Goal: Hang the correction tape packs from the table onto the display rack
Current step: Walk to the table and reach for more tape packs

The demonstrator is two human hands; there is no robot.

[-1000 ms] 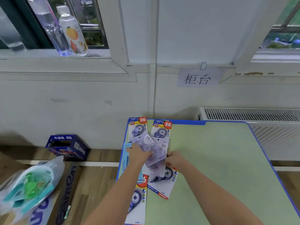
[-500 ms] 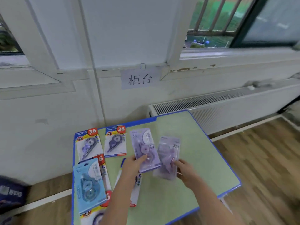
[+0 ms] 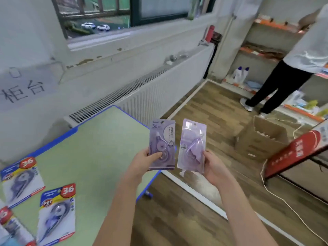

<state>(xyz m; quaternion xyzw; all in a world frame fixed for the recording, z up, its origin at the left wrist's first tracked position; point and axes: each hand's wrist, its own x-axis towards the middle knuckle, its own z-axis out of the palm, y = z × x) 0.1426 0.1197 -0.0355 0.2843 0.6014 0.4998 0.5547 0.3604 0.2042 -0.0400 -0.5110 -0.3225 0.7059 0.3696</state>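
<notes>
Left hand (image 3: pixel 144 161) pinching purple carded correction tape pack (image 3: pixel 161 144); right hand (image 3: pixel 213 165) gripping lilac plastic-wrapped pack (image 3: pixel 192 146) (both upright, beyond green table (image 3: pixel 92 148)).

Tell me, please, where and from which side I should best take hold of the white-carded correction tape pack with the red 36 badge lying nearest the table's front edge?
Probably by the bottom edge of the white-carded correction tape pack, coming from the near side. It lies flat on the green table, the bulging blister fills its middle, and the badge end stays free for hanging.
</notes>
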